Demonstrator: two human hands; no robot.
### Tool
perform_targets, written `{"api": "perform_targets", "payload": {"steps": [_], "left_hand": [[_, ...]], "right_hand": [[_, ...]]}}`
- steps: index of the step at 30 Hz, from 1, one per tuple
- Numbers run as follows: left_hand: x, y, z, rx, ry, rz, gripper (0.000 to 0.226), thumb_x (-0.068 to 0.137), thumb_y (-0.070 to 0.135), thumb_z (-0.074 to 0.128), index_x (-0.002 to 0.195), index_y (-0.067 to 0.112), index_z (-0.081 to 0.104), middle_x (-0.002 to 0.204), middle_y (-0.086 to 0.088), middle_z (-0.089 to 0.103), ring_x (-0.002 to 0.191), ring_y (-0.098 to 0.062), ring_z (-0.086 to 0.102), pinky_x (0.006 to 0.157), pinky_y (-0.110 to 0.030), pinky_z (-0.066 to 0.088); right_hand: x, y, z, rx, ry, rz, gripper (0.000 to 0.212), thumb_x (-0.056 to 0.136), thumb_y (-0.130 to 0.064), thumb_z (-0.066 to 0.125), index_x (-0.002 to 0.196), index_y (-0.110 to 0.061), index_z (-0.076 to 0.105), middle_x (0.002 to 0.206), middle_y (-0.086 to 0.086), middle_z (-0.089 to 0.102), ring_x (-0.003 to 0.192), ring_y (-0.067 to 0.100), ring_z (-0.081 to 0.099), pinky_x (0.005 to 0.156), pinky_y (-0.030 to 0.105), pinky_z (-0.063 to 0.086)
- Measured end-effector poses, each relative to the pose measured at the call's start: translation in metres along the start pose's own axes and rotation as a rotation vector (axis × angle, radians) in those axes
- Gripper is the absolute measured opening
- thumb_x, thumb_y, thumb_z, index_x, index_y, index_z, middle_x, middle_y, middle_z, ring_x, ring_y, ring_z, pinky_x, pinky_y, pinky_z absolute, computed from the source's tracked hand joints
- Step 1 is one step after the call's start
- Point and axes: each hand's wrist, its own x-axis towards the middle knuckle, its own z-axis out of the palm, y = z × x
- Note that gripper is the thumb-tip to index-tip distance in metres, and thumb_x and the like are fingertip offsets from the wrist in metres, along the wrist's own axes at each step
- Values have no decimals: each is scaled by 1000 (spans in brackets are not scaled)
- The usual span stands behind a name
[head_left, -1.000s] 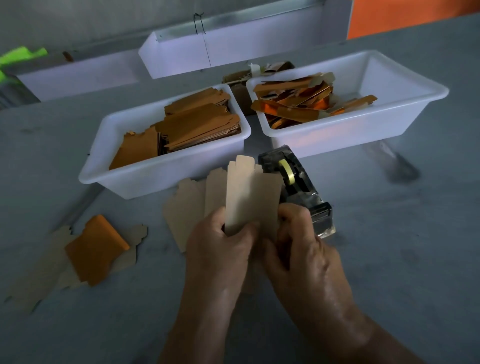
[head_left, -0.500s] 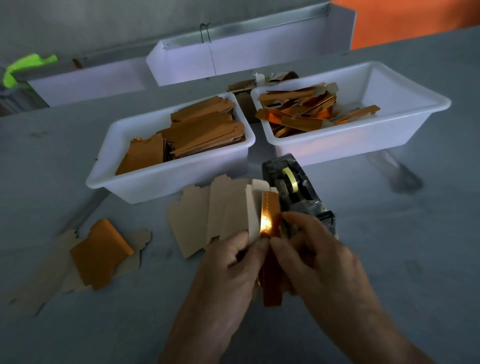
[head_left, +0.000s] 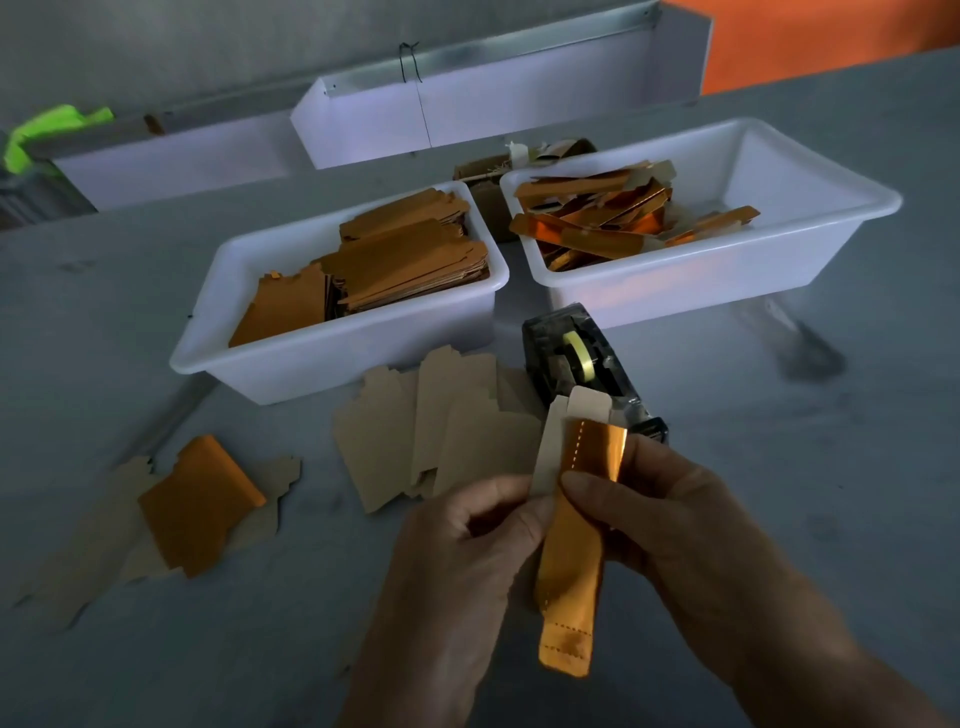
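Since half a second earlier, the carton (head_left: 570, 551) had swung round from edge-on, so that its shiny orange face showed broad toward the camera, and its lower end now hung down toward the person. Both hands had also drawn a little nearer.

It was held up off the surface (head_left: 810, 499), in the near middle of the scene, just in front of the tape dispenser (head_left: 577, 358). The left hand (head_left: 457, 561) pinched the pale tan side panel between thumb and curled fingers. The right hand (head_left: 691, 530) gripped the orange panel, thumb on the front and fingers wrapped behind. Holding one panel in each hand looked like a way to bend the card along its crease and bring the long edges together into a sleeve.

The dispenser stood just beyond the hands with its cutter end facing near, probably so a strip could be pulled as soon as the seam closed. Loose blanks (head_left: 395, 447) lay fanned tan side up to the left of it, within easy reach as the next pieces. The left tub (head_left: 332, 364) behind them held flat stacked blanks, seemingly the supply. The right tub (head_left: 675, 286), farther right, held narrow folded orange pieces, seemingly the finished ones. Another folded blank (head_left: 200, 504) lay apart at the near left.
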Motion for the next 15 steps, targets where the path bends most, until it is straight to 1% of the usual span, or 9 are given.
{"api": "perform_targets", "payload": {"steps": [2, 4, 6, 7, 9, 11, 12, 13, 15], "left_hand": [[0, -1, 3, 39, 56, 9, 13, 82, 26, 68, 88, 35, 76, 85, 10, 75, 82, -5, 70, 71, -22, 53], [-1, -4, 6, 110, 172, 59, 11, 81, 26, 71, 88, 34, 74, 83, 11, 73, 79, -2, 69, 67, -16, 53], [-3, -5, 12, 276, 311, 165, 14, 78, 25, 74, 87, 36, 72, 79, 11, 69, 75, -1, 66, 61, -12, 50], [-4, -5, 16, 424, 360, 249, 17, 77, 22, 76, 88, 35, 72, 78, 10, 66, 73, -3, 65, 61, -15, 51], [-6, -4, 23, 777, 376, 403, 24, 69, 11, 79, 89, 24, 75, 72, 4, 59, 69, -15, 62, 55, -26, 50], [-12, -8, 32, 1035, 415, 525, 31, 65, -2, 74, 92, 12, 76, 67, -4, 55, 68, -21, 53, 48, -26, 44], [-14, -9, 35, 1106, 426, 548, 34, 64, -3, 70, 96, 8, 76, 66, -6, 54, 70, -20, 47, 47, -26, 44], [-16, -10, 35, 1158, 422, 544, 34, 67, 2, 65, 99, 5, 75, 67, -6, 55, 72, -20, 45, 46, -27, 45], [-18, -12, 37, 1257, 397, 515, 37, 70, 12, 58, 101, 2, 75, 65, -5, 57, 66, -21, 53, 45, -27, 46]], "right_hand": [[0, 2, 2, -1, 13, 7, 37, 56, -31, 66, 92, -22, 67, 84, -2, 74, 77, 15, 71, 67, 28, 56], [0, 4, 4, -19, 42, 5, 27, 66, -26, 69, 93, -22, 68, 84, 1, 74, 78, 18, 71, 71, 33, 57], [0, 4, 8, -35, 86, -12, 17, 77, -13, 69, 93, -19, 69, 84, 4, 74, 79, 22, 71, 72, 36, 58], [0, 4, 11, -38, 106, -24, 16, 79, -9, 68, 92, -18, 69, 84, 6, 74, 78, 23, 71, 71, 37, 58], [-1, 4, 15, -42, 131, -52, 15, 80, -5, 67, 91, -15, 69, 79, 7, 74, 75, 24, 71, 68, 35, 58], [-2, 4, 17, -56, 129, -79, 12, 78, -7, 69, 87, -15, 70, 75, 7, 73, 73, 25, 70, 68, 36, 58], [-3, 4, 17, -70, 125, -87, 9, 78, -10, 69, 84, -17, 70, 74, 7, 72, 72, 25, 69, 68, 36, 58], [-5, 4, 17, -80, 124, -86, 8, 78, -11, 70, 82, -18, 70, 74, 7, 72, 72, 24, 69, 67, 36, 57], [-6, 7, 15, -83, 121, -74, 8, 78, -13, 69, 83, -19, 71, 75, 5, 73, 73, 20, 70, 67, 32, 56]]}}
